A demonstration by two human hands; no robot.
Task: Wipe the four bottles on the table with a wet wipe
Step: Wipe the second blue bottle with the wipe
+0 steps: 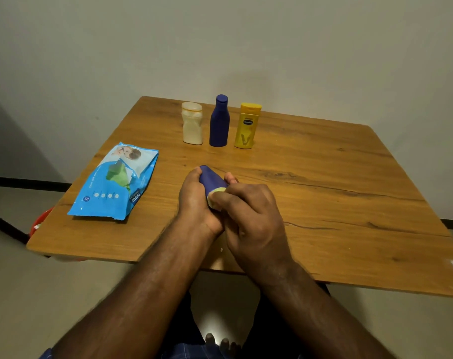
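Head view: left hand (194, 200) grips a blue bottle (212, 180) tilted above the table (337, 193), apparently to steady it. Right hand (248, 216) pinches a folded wipe (215, 196) against its side, evidently to rub it. Bottles counted: four; three stand upright in a row at the far edge, cream (192, 124), blue (219, 121), yellow (247, 126). One wipe pack (114, 181) lies left.

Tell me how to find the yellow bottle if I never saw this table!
Look at the far edge of the wooden table, by the wall, where three bottles stand upright in a row. The yellow bottle is the one at the right end, next to the blue bottle. It is the only yellow one, with a flat cap and a dark oval label.
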